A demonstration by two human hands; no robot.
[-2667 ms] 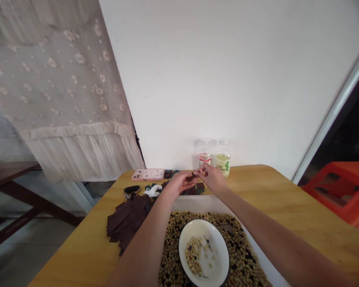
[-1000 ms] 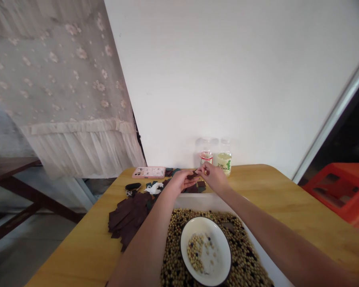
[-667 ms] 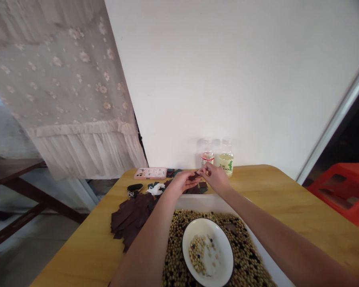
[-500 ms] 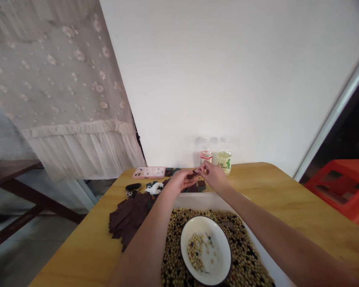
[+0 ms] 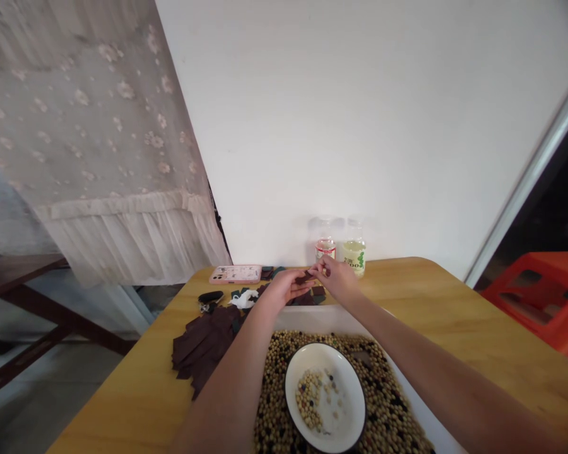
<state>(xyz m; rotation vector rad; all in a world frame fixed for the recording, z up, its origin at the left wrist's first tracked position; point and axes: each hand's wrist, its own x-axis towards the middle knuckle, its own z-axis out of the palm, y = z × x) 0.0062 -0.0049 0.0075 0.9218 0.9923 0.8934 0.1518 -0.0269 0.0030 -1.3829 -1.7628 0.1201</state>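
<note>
My left hand (image 5: 281,290) and my right hand (image 5: 336,279) meet above the far part of the table. A small dark brown piece (image 5: 305,277) lies in the fingers of my left hand, and its edge reaches my right fingertips. Those fingertips pinch a small pale thing (image 5: 324,271), too small to name with certainty. Below my forearms sits a white tray (image 5: 307,320) heaped with mixed beans (image 5: 383,403). A white bowl (image 5: 345,403) with a dark rim rests on the beans and holds a few.
A stack of dark brown pieces (image 5: 203,350) lies left of the tray on the wooden table (image 5: 454,328). Farther back are a pink phone (image 5: 235,274), a crumpled white scrap (image 5: 243,299), a black object with keys (image 5: 211,299) and two plastic bottles (image 5: 355,257). A red stool (image 5: 534,296) stands to the right.
The whole view has shifted slightly as my head moved. Both hands stay together at the dark piece, with no clear change in hold.
</note>
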